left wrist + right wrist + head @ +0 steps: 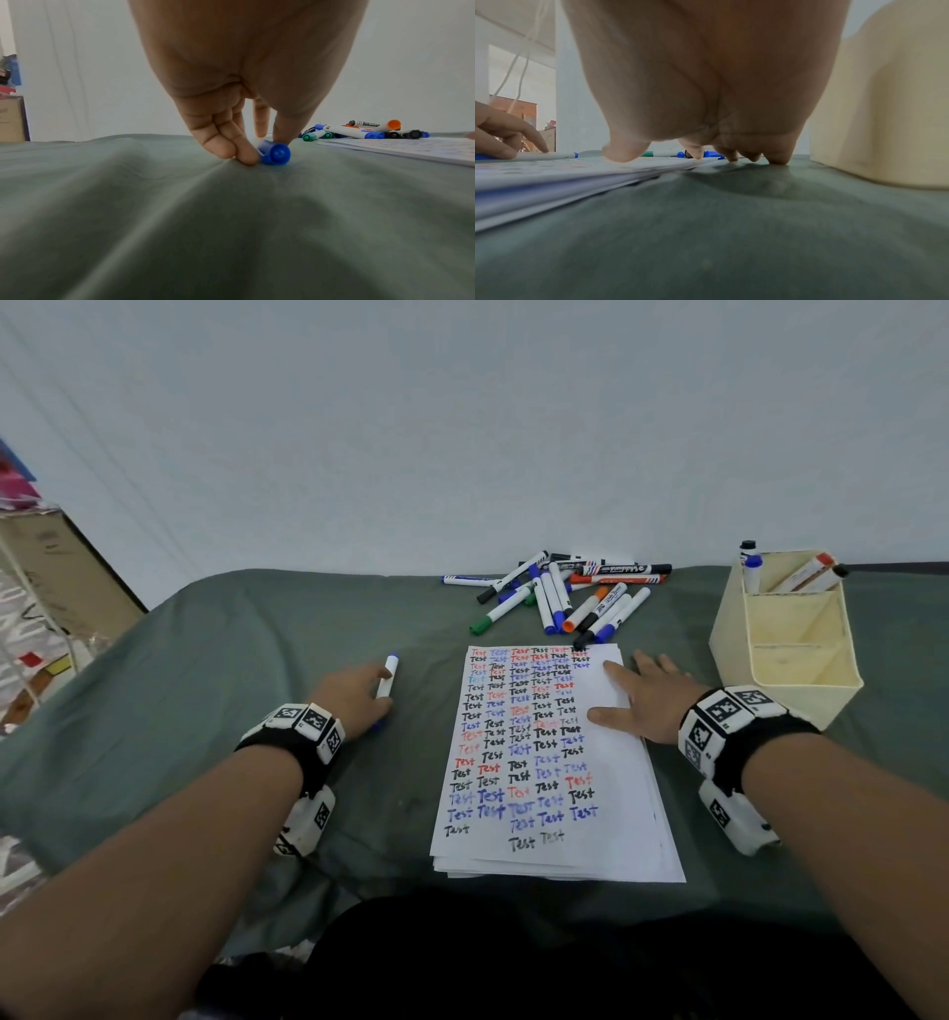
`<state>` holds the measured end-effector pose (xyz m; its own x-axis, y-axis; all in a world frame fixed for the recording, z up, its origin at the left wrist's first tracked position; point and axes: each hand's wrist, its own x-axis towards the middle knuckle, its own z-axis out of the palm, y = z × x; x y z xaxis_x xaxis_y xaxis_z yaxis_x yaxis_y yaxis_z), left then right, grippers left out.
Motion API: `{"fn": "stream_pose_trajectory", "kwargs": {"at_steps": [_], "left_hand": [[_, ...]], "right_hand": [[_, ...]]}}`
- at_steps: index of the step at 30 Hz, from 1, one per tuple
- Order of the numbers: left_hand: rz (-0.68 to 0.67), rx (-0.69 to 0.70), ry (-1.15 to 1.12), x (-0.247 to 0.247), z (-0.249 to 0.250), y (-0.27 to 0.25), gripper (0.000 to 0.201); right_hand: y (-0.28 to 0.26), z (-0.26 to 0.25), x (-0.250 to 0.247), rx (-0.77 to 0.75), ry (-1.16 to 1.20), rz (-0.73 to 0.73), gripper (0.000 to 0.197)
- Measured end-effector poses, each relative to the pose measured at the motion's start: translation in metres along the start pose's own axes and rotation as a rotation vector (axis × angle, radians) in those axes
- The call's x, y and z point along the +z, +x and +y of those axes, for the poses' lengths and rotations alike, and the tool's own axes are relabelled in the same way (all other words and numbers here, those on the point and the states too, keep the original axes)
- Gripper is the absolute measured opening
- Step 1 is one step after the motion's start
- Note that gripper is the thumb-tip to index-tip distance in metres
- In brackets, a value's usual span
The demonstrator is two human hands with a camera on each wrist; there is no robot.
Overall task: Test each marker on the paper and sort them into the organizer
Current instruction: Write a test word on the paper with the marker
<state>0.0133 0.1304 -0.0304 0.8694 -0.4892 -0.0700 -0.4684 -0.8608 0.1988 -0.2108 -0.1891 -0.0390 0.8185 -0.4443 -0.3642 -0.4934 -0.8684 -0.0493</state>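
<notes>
Two hands rest on the green cloth (257,634): left hand (354,698) pinches a white blue-capped marker (387,677); right hand (647,698) presses flat, fingers spread, on the written-over white paper stack (590,814).

Both bare forearms wear black wristbands (739,752) carrying white blocks printed with black square markers.
</notes>
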Motion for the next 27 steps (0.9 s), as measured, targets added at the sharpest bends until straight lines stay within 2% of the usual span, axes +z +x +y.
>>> {"fn": "stream_pose_trajectory", "kwargs": {"at_steps": [6,9,12,20,27], "left_hand": [[-0.002,-0.003,0.021,-0.004,-0.001,0.004,0.055],[0.011,0.037,0.072,-0.012,0.011,0.011,0.055],[0.031,0.129,0.115,-0.022,0.034,0.020,0.053],[-0.008,0.347,0.199,-0.030,0.123,0.050,0.053],[-0.052,0.320,0.253,-0.021,0.155,0.072,0.052]], "right_hand": [[0.000,-0.001,-0.001,0.008,0.004,-0.001,0.095],[0.000,0.000,0.000,0.034,0.002,0.042,0.099],[0.001,0.001,0.000,0.070,0.023,0.071,0.105],[0.007,0.004,0.002,0.109,0.054,0.009,0.110],[0.012,0.006,0.006,0.106,0.079,0.010,0.112]]}}
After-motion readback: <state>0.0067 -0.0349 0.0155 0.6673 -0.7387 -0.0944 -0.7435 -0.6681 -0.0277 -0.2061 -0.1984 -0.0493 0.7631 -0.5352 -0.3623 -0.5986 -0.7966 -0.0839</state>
